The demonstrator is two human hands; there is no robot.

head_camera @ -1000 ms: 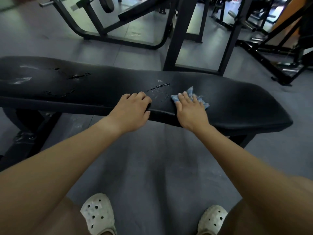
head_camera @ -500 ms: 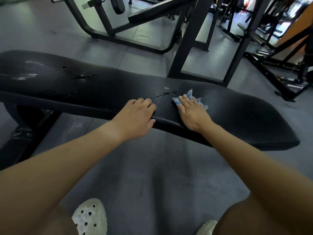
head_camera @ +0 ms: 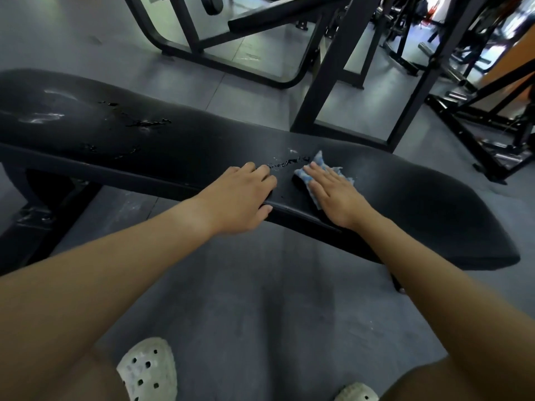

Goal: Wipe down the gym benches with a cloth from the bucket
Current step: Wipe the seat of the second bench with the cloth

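Both hands sit on the black bench: my left hand rests on its near edge, fingers loosely bent; my right hand presses the blue cloth flat, fingers straight, just beside water droplets.

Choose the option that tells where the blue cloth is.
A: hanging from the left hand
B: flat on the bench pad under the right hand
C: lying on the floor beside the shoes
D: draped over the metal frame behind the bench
B: the right hand lies with straight fingers on the blue cloth, which is spread on the black bench.
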